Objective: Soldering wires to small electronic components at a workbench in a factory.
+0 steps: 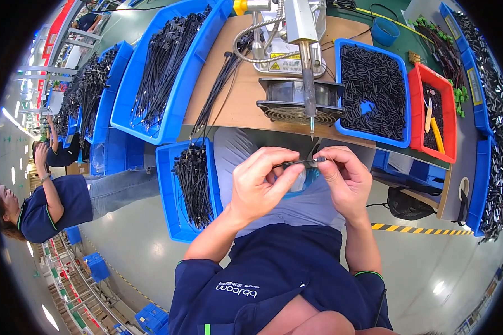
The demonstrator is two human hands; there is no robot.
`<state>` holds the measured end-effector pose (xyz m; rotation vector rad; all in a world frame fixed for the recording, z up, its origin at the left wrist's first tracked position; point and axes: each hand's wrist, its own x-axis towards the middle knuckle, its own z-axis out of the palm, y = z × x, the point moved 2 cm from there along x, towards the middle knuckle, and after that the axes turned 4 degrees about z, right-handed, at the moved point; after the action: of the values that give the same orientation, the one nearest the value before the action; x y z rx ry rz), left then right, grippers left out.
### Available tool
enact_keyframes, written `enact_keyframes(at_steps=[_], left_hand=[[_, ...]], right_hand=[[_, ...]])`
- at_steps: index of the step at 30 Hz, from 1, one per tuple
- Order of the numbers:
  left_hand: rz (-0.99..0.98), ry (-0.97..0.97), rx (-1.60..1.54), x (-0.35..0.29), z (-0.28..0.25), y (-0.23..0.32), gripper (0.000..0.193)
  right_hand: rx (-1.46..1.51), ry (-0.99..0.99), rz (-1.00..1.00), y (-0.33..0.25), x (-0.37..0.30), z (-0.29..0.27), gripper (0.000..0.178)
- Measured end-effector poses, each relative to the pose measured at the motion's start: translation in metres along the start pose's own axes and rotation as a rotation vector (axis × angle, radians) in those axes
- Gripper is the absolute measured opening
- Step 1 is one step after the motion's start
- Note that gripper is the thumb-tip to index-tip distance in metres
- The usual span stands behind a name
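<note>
My left hand (261,181) has its thumb and fingers pinched on a thin black cable (297,162), held over my lap. Facing it, my right hand (347,177) pinches the cable's other portion, by a small dark piece (321,159) at the fingertips. Whether that piece is a sleeve or a connector I cannot tell. Just beyond both hands, the pointed metal tip (312,129) of a bench-mounted heating tool (307,67) points down. A black fan (285,92) lies behind the tip at the bench edge.
On the bench's left stands a blue tray (204,58) of black cables; a lower blue bin (164,181) holds more. To the right are a blue tray (407,97) of short black tubes and a red tray (452,109) with a yellow-handled tool (437,135). Another person (56,204) is at far left.
</note>
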<state>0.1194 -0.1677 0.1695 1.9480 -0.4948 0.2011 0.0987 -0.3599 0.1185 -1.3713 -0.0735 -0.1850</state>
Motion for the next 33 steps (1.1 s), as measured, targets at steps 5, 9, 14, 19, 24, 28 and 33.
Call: enact_keyframes(at_steps=[5,9,14,19,24,28,33], left_hand=[[0.119,0.000,0.008,-0.001,-0.007,-0.001,0.021],[0.178,-0.024,0.059,0.000,-0.010,-0.001,0.022],[0.242,-0.031,0.100,0.000,-0.012,-0.001,0.022],[0.205,-0.029,0.050,-0.003,-0.011,0.000,0.022],[0.122,-0.064,-0.055,-0.003,-0.010,0.000,0.018],[0.127,-0.089,-0.028,-0.003,-0.011,0.003,0.016],[0.112,-0.090,-0.016,-0.005,-0.010,0.000,0.017]], right_hand=[[-0.014,-0.022,-0.011,-0.002,0.000,0.002,0.016],[-0.031,-0.033,-0.006,-0.003,0.000,0.003,0.016],[-0.037,-0.057,-0.029,-0.002,0.000,0.007,0.016],[-0.063,-0.082,-0.045,-0.004,-0.001,0.010,0.017],[-0.085,-0.091,-0.050,-0.005,-0.002,0.011,0.019],[-0.114,-0.100,-0.058,-0.005,-0.003,0.013,0.018],[-0.106,-0.099,-0.027,-0.003,-0.006,0.013,0.016]])
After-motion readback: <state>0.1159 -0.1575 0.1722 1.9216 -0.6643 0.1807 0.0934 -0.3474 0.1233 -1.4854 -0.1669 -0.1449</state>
